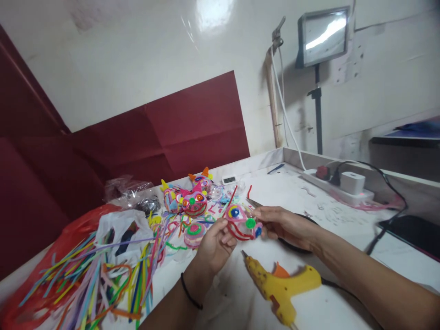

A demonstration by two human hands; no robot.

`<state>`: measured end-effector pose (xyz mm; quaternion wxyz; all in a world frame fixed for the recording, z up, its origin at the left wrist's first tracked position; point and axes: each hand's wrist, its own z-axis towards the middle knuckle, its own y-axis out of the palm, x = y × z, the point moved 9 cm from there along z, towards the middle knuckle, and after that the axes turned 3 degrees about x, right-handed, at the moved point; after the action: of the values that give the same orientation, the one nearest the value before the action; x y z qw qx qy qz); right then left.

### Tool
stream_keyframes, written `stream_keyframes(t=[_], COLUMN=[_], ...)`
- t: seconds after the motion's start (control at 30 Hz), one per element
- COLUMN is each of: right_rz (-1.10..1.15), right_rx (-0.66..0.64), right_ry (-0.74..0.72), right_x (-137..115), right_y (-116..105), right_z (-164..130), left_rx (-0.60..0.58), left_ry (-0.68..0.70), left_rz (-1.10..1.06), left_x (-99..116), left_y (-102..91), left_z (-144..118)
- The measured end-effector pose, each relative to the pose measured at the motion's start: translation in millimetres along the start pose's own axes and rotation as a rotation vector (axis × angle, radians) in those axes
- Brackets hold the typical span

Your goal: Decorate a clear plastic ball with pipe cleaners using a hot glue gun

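Between my two hands is a small pipe-cleaner animal face (pixel 242 228) with a clear dome beneath, a green nose, blue-centred eyes and a red mouth. My left hand (pixel 217 245), a black band at its wrist, grips its left edge. At the opposite edge my right hand (pixel 280 222) pinches it. Close behind the right hand are scissors (pixel 253 202); the hand partly hides them, and I cannot tell whether they touch it. Below both hands a yellow hot glue gun (pixel 280 284) lies on the white table, its nozzle pointing toward the face.
Similar finished faces (pixel 194 204) stand at the back. Loose pipe cleaners (pixel 99 279) spread over a red plastic bag (pixel 79 229) at left. A power strip (pixel 338 185) with plugs and cables lies at right, near a dark phone-like slab (pixel 412 236). A lamp (pixel 325 36) stands behind.
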<state>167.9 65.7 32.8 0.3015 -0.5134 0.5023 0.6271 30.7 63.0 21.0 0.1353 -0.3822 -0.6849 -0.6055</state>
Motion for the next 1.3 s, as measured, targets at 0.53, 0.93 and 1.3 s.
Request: stream_keyframes(t=[0.53, 0.93, 1.3], right_rz=[0.029, 0.034, -0.042], right_rx=[-0.017, -0.005, 0.037], right_ry=[0.036, 0.063, 0.056], right_x=[6, 10, 9], right_y=[-2, -5, -6], right_z=[1, 2, 0], left_rx=[0.067, 0.103, 0.123], left_ry=[-0.007, -0.006, -0.004], left_rz=[-0.006, 0.005, -0.002], left_x=[-1, -2, -3], left_y=[-0.1, -3.5, -4.5], left_z=[-5, -4, -3])
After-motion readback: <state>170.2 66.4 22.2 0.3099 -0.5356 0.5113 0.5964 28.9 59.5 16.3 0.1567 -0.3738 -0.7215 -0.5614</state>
